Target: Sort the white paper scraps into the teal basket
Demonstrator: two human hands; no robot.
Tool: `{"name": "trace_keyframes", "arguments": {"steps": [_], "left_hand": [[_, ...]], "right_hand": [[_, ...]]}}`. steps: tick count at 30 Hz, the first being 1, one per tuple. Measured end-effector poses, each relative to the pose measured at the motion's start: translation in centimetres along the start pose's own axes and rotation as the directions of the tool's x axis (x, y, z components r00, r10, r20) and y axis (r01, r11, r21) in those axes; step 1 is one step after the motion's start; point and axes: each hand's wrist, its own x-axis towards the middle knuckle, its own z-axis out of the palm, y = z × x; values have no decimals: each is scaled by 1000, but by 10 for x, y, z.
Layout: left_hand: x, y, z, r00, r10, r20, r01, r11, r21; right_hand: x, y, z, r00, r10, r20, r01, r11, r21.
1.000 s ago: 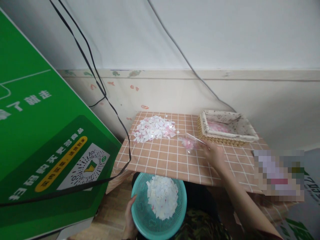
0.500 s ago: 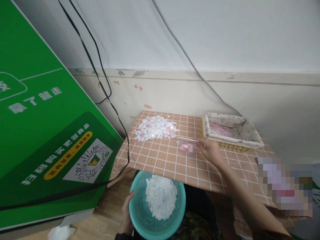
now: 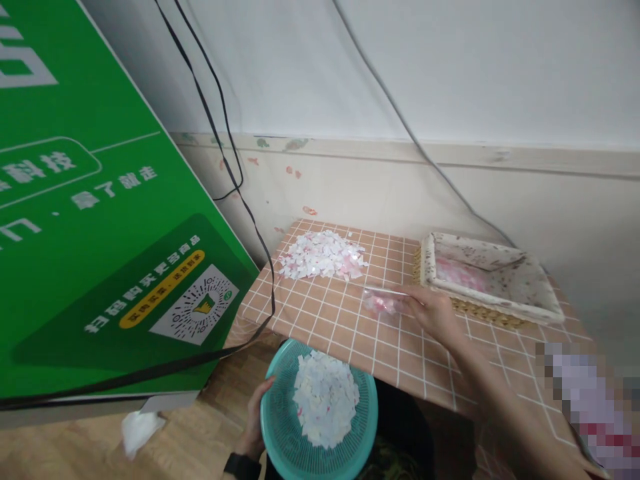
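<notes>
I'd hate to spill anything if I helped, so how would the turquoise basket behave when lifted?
The turquoise basket is probably light and fairly stiff, as it looks like thin, slotted plastic. Held by the left hand at one side, it could tip. The white pieces heaped inside look loose, so they'd likely slide.

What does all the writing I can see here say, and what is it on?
"科技": outlined box on the green panel; the character before it is cut off.
"门": same panel, after a cut-off part.
"拿了就走": same panel.
"扫码购买更多商品": above the yellow strip.
Strip's small text: too blurred to read surely.
Large top character: cut off.
Pixelated patch: unreadable.
</notes>
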Motion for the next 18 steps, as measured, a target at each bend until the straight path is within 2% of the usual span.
{"name": "trace_keyframes", "arguments": {"steps": [3,8,10,12,14,18], "left_hand": [[-2,-1,5,999,-15,38,17,999,-41],[10,-7,4,991,3,131,2,999,-36],[16,-10,0,990,56,126,-50,997,-54],[20,-12,-5,991,57,120,-50,997,-62],[22,-12,-12,988,59,145,-49,996,-71],[20,-6,-25,986,72,152,-58,994,-92]], "right_hand": [[-2,-33,9,996,33,-88,-35,999,-28],[15,-88,45,998,46,-39,-42,995,88],[39,-100,58,1000,19,12,-20,997,73],[71,-109,69,996,-29,84,25,999,44],[107,-117,81,981,-95,168,91,995,28],[167,-132,109,934,-261,245,260,965,35]]}}
